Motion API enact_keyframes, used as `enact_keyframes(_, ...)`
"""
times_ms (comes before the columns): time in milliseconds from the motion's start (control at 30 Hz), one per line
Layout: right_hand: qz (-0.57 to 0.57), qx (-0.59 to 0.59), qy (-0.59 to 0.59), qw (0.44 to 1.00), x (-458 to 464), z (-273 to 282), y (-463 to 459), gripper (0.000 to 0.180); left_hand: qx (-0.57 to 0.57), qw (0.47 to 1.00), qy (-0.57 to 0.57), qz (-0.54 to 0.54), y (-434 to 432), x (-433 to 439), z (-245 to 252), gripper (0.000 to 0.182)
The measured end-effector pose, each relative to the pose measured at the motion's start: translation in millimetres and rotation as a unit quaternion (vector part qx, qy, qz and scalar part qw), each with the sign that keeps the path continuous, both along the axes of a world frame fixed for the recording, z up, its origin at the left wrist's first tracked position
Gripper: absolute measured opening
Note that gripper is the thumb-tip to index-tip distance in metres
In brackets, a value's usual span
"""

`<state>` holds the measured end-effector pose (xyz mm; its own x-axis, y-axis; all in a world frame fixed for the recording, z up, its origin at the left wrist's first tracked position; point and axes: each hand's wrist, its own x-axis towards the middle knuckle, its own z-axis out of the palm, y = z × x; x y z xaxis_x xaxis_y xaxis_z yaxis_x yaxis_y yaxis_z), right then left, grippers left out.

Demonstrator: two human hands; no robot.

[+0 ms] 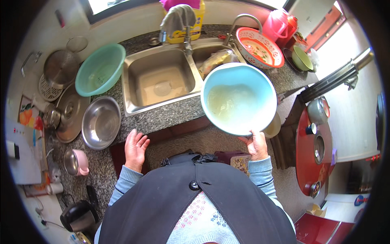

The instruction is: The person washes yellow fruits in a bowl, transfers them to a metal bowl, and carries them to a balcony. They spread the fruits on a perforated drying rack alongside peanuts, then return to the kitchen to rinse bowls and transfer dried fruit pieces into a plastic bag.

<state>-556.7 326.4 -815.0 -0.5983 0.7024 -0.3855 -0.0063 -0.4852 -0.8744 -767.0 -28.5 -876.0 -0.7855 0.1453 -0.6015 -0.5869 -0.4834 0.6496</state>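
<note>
My right hand (257,145) grips the near rim of a light blue plastic basin (265,82), which holds some cloudy liquid. The basin is at the counter's front edge and covers part of the right sink bowl. My left hand (136,149) is empty, palm up with its fingers apart, in front of the counter. A steel bowl (101,122) lies on the granite counter to its upper left. The double stainless steel sink (158,73) lies ahead, with shallow water in its left bowl. A plastic bag (218,61) rests in the right bowl.
A green plastic basin (100,70) stands left of the sink, a red patterned basin (259,48) right of it. A faucet (187,45) with a cloth over it rises behind. Pot lids, a pink cup (80,161) and a black kettle (79,216) are at left; a red round table (304,152) is at right.
</note>
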Motion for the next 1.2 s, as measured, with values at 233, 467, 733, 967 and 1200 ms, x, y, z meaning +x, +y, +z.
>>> enact_keyframes(233,-0.085,0.057,0.000,0.995,17,9,50,0.034,-0.131,0.882,0.372,-0.257,177,-67,51,0.032)
enact_keyframes(467,-0.104,0.093,-0.006,0.990,16,9,118,0.032,-0.415,0.551,0.688,-0.224,379,-149,30,0.058)
enact_keyframes(733,-0.111,0.077,-0.009,0.991,9,14,170,0.031,-0.508,0.448,0.687,-0.261,483,-175,1,0.032)
enact_keyframes(967,-0.131,0.074,-0.017,0.989,-5,20,185,0.030,-0.352,0.645,0.631,-0.251,502,-195,1,0.012)
enact_keyframes(1200,-0.151,0.072,-0.019,0.986,-14,34,198,0.031,-0.081,0.855,0.450,-0.243,484,-196,76,0.019)
